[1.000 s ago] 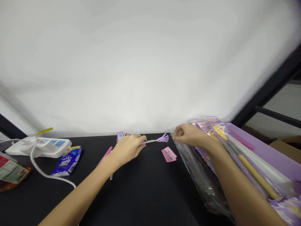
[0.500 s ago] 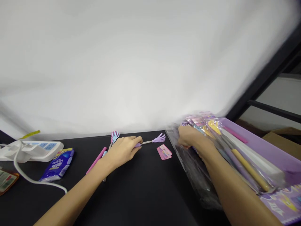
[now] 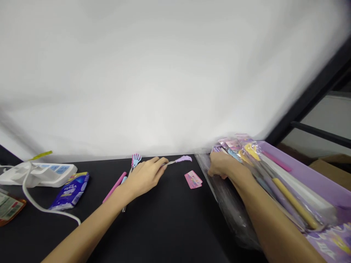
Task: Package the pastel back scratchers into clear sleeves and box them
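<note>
My left hand [image 3: 146, 175] is closed around a back scratcher, its thin metal rod and lilac hand-shaped head [image 3: 183, 159] pointing right. Under my left forearm lie a pink-handled back scratcher [image 3: 115, 186] and a light blue one [image 3: 136, 158], partly covered by the arm. Over at the right, my right hand [image 3: 221, 164] has its fingers curled at the upper end of the clear plastic bags [image 3: 233, 208], pinching there; the fingertips are partly hidden. Two small pink cards [image 3: 193, 179] rest on the black table between the hands.
A purple box [image 3: 307, 171] at the right holds several bagged back scratchers, one with a yellow handle [image 3: 296, 202]. On the left are a white power strip [image 3: 61, 173] with a cable, a blue tissue pack [image 3: 71, 191] and an orange-edged bottle [image 3: 11, 208]. A white wall stands behind.
The lilac back scratcher has turned in my left hand, so its head now shows edge-on. My right hand stays at the bags, and the view has shifted slightly.
</note>
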`<state>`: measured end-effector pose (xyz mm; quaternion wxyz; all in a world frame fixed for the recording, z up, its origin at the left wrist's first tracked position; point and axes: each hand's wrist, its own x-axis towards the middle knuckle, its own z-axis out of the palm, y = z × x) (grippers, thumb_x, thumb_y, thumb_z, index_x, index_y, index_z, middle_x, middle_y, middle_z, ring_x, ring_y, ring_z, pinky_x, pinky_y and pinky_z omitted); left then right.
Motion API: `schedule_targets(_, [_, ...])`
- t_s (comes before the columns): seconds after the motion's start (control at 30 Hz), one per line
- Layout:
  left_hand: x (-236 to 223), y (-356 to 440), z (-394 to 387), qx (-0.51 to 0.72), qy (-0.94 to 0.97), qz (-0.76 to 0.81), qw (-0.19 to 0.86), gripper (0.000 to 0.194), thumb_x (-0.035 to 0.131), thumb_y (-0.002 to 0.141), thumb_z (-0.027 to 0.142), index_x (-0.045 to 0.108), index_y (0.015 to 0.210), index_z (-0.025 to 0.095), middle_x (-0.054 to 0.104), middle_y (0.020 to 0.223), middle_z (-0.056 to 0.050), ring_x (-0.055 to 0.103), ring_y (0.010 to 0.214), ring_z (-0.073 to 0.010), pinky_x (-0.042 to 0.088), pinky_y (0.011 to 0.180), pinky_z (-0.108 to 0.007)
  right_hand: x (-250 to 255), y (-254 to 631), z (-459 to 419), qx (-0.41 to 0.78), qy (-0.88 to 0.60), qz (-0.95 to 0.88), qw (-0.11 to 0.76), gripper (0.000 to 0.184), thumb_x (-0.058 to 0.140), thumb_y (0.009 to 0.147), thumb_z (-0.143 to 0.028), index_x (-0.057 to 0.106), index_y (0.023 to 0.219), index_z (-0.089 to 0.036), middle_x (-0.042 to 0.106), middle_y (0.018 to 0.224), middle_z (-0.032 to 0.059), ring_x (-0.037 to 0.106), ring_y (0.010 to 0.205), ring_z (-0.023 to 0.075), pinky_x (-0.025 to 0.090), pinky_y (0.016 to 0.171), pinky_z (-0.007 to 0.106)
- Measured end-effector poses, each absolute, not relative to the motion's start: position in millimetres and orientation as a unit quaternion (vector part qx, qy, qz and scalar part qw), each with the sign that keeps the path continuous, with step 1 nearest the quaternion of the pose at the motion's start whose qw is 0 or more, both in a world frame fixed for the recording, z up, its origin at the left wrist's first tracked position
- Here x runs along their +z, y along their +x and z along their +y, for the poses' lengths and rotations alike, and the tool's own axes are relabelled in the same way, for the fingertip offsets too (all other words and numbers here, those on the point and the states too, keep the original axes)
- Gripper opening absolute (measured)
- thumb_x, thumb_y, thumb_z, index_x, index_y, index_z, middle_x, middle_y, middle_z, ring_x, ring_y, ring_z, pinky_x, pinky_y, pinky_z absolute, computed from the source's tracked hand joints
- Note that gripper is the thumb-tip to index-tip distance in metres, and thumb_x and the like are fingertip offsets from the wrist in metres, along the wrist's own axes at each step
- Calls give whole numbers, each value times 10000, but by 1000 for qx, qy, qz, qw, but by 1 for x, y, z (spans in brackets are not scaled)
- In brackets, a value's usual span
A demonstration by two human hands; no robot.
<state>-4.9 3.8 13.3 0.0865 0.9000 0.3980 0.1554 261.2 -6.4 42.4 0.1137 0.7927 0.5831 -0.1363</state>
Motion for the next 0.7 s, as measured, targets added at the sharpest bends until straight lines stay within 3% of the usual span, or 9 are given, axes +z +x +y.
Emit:
schedule_targets(0.07, [12,-4,3,160,901,394,87,370,314,1005,425,595,1192,275,683,1018,-50,666,876,-216,501,790,-321,35,264,-1,-143,795,577,118,290,710,589,-94,705,877,-119,687,684,138,700,741,293,536,651,348])
schedule_targets(0.23, [11,-2,2,166,906,380,86,391,298,1013,415,544,1297,308,686,996,-40,666,868,-208,507,787,-316,33,267,4,-146,792,581,118,192,643,541,11,672,667,-131,666,581,105,691,690,262,540,641,326])
schedule_targets(0.37, [10,-3,4,170,909,370,93,369,310,1013,377,574,1243,260,662,1032,-60,654,893,-209,497,817,-324,46,264,-2,-136,791,588,106,201,589,481,49,616,529,-145,647,540,99,685,705,286,524,622,331])
schedule_targets(0.47, [11,-3,4,204,906,349,127,326,333,1007,335,596,1161,217,640,1066,-71,628,936,-206,471,860,-328,58,262,-9,-145,783,601,69,159,581,518,-4,594,484,-159,663,563,99,678,675,258,493,576,295])
schedule_targets(0.57, [15,1,2,260,872,354,216,278,388,988,368,608,1015,201,633,952,-41,594,857,-177,461,783,-294,67,258,-14,-165,768,618,9,111,585,601,-113,633,517,-166,691,604,80,665,627,202,450,519,247])
schedule_targets(0.7, [21,11,-5,304,747,402,433,392,443,941,526,603,986,170,546,716,11,400,514,-80,332,478,-219,70,237,-18,-243,704,646,-165,131,600,613,-155,712,680,-163,709,623,34,667,629,177,456,531,221])
